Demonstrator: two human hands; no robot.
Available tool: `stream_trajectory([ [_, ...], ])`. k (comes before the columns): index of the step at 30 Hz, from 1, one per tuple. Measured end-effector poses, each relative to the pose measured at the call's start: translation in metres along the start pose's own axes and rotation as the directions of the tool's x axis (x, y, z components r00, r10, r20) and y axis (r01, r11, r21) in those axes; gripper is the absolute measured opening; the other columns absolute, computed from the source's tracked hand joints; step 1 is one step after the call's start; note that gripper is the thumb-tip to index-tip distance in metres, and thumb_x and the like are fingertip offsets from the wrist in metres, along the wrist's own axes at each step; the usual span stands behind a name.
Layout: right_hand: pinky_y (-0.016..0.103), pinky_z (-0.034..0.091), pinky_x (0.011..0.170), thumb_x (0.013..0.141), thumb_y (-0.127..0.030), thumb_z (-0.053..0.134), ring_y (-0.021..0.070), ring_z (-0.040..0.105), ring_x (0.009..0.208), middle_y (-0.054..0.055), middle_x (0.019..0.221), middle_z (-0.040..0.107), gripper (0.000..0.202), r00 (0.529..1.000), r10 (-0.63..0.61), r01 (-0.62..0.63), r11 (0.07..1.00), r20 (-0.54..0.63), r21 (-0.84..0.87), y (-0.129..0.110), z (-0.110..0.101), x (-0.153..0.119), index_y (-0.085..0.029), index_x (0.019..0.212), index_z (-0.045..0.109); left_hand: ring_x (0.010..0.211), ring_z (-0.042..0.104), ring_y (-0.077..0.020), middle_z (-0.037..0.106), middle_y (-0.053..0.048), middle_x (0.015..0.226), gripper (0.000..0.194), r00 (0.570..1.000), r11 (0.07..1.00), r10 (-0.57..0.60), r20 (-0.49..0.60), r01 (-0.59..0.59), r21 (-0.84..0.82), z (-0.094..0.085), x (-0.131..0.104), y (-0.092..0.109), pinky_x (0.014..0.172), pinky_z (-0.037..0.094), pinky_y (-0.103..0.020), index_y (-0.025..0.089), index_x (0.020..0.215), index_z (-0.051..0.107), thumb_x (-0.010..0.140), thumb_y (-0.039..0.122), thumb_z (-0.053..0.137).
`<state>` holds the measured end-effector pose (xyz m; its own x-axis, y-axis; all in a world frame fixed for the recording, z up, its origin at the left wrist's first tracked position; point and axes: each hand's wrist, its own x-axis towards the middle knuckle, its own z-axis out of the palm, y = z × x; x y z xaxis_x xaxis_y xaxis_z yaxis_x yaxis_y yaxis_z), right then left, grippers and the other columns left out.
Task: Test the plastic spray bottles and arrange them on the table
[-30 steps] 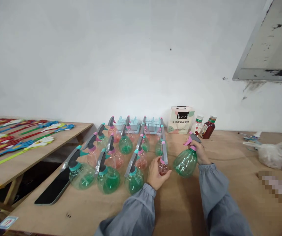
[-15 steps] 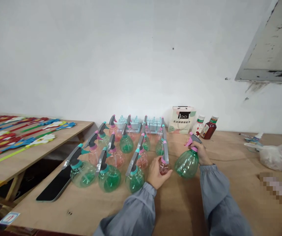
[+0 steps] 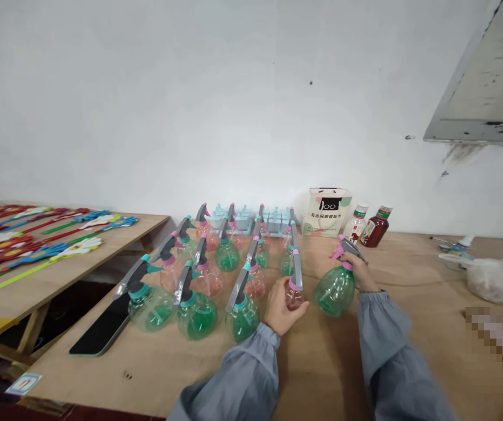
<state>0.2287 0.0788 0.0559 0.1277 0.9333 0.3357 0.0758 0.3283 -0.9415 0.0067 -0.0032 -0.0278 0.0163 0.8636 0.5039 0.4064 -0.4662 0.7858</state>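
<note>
My left hand (image 3: 283, 309) is curled round the body of a pink spray bottle (image 3: 295, 297) that stands on the table. To its right, my right hand (image 3: 359, 270) grips the neck of a green spray bottle (image 3: 334, 292) with a pink and grey trigger head. Several more spray bottles stand in rows left of my hands. A green one with a teal collar (image 3: 241, 318) is close beside my left wrist, and another green one (image 3: 197, 317) stands further left. Pink bottles (image 3: 209, 279) stand among them.
A phone (image 3: 101, 327) lies at the left. Behind are light-blue moulds (image 3: 278, 222), a paper bag (image 3: 325, 215) and two drink bottles (image 3: 375, 227). A plastic bag (image 3: 492, 280) sits at the right. Colourful hand-shaped sticks (image 3: 65, 251) cover the left table (image 3: 102, 263).
The view has shifted slightly. Both hands keep their hold on the same two spray bottles, with almost no movement over the table.
</note>
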Motion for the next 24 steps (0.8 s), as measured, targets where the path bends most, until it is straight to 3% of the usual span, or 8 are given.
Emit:
stream_trajectory([
  [4,0.030,0.048,0.072,0.063,-0.034,0.057,0.0188,0.060,0.075,0.000,0.072,0.066,0.018,0.983,-0.094,0.074,0.989,-0.158,-0.127,0.003,-0.011,0.004,-0.023,0.072,0.068,0.106,0.059,-0.0276,0.061,-0.009,0.110,0.062,1.000,1.000,0.004,0.002,-0.004,0.015,0.000,0.000,-0.001,0.096,0.045,-0.047,0.018,0.119,0.047,0.066,0.028,0.075],
  [7,0.030,0.046,0.070,0.067,-0.035,0.060,0.0185,0.059,0.073,0.000,0.072,0.065,0.026,0.968,-0.176,0.115,0.945,-0.178,-0.308,0.003,-0.027,0.006,-0.021,0.086,0.071,0.108,0.059,-0.0279,0.061,-0.010,0.111,0.062,1.000,1.000,0.005,0.000,-0.005,0.007,0.001,0.000,-0.001,0.097,0.045,-0.048,0.017,0.120,0.046,0.066,0.027,0.075],
  [11,0.030,0.044,0.063,0.072,-0.045,0.058,0.0189,0.058,0.065,0.003,0.062,0.062,0.031,0.940,-0.273,0.107,0.805,-0.205,-0.583,0.005,-0.056,0.003,-0.016,0.073,0.070,0.109,0.059,-0.0278,0.060,-0.010,0.112,0.063,1.000,1.000,0.006,-0.009,-0.006,-0.011,0.001,0.000,-0.002,0.098,0.045,-0.049,0.018,0.121,0.046,0.066,0.027,0.075],
  [14,0.032,0.045,0.064,0.070,-0.051,0.060,0.0222,0.061,0.068,0.007,0.066,0.066,0.040,0.895,-0.256,0.000,0.819,-0.365,-0.574,0.010,-0.074,-0.003,-0.014,0.078,0.073,0.108,0.059,-0.0274,0.061,-0.009,0.111,0.063,1.000,1.000,0.007,-0.014,-0.008,-0.030,0.002,-0.001,-0.003,0.098,0.045,-0.048,0.019,0.121,0.046,0.066,0.027,0.076],
  [17,0.034,0.048,0.072,0.071,-0.052,0.062,0.0250,0.065,0.078,0.009,0.079,0.071,0.050,0.843,-0.250,-0.043,0.852,-0.477,-0.522,0.017,-0.090,-0.010,-0.012,0.099,0.074,0.108,0.059,-0.0271,0.061,-0.009,0.111,0.062,1.000,0.999,0.008,-0.006,-0.008,-0.036,0.001,0.000,-0.003,0.098,0.045,-0.048,0.019,0.120,0.046,0.066,0.027,0.075],
  [20,0.037,0.049,0.082,0.073,-0.053,0.062,0.0245,0.065,0.086,0.007,0.088,0.071,0.057,0.870,-0.244,-0.041,0.829,-0.428,-0.557,0.022,-0.107,-0.013,-0.018,0.116,0.069,0.108,0.059,-0.0272,0.060,-0.010,0.112,0.062,1.000,0.999,0.013,-0.003,-0.013,-0.035,0.001,0.000,-0.003,0.098,0.045,-0.049,0.018,0.121,0.046,0.068,0.028,0.075],
  [24,0.040,0.051,0.080,0.065,-0.059,0.069,0.0231,0.064,0.079,0.005,0.087,0.067,0.065,0.927,-0.163,-0.110,0.743,-0.337,-0.660,0.028,-0.125,-0.020,-0.021,0.117,0.065,0.109,0.059,-0.0273,0.060,-0.010,0.112,0.062,1.000,0.999,0.015,-0.005,-0.016,-0.049,0.002,-0.001,-0.004,0.099,0.045,-0.048,0.018,0.122,0.046,0.068,0.028,0.075],
])
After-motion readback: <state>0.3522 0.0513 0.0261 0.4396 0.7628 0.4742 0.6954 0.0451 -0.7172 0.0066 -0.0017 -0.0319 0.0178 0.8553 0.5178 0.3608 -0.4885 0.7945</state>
